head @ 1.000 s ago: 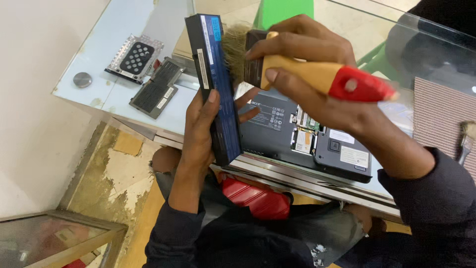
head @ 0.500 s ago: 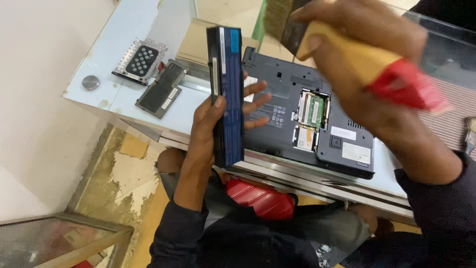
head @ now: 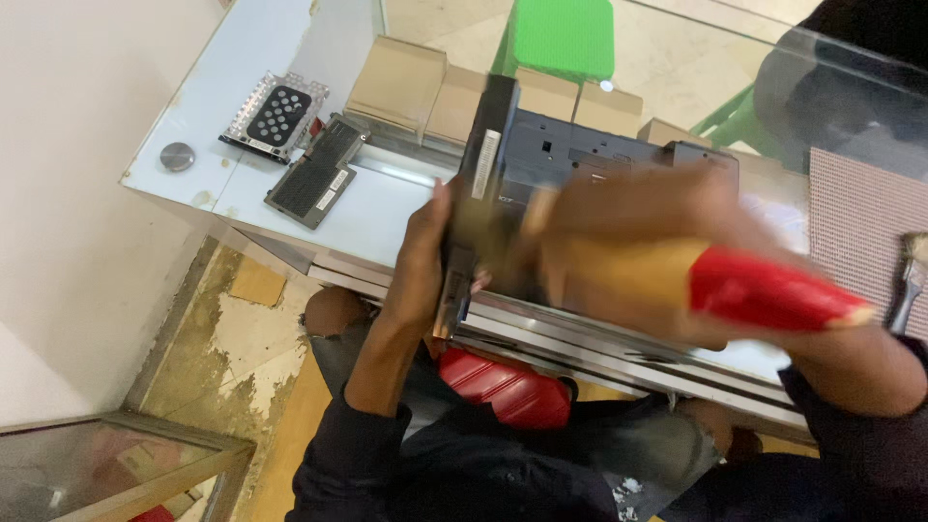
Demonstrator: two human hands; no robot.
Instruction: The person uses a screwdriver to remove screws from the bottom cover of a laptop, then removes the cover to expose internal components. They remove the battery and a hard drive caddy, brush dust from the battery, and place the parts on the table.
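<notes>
Centrally, a long dark laptop battery (head: 480, 174) stands on edge above the glass counter (head: 251, 58), clamped by the left hand (head: 420, 266), whose fingers wrap its lower end. Behind it lies an upturned laptop base (head: 619, 155), its underside facing the camera. The right hand (head: 657, 246), heavily blurred by motion, is closed around a paintbrush handle (head: 735, 285) of tan wood with a red end; the bristles cannot be made out, though a brownish smear shows just beside the battery. The two hands are close together, each gripping its own object.

Further left on the counter rest a small dark cover panel (head: 317, 174), a perforated metal bracket (head: 275, 111) and a round metal disc (head: 177, 156). Cardboard boxes (head: 425, 87) and a green plastic stool (head: 561, 37) show below the glass; a second brush (head: 909, 280) lies at the right edge.

Risk, as a judgement: the battery is held by one end only, over the counter's edge, so a hard brush stroke could twist it out of the grip and drop it onto the glass or floor.
</notes>
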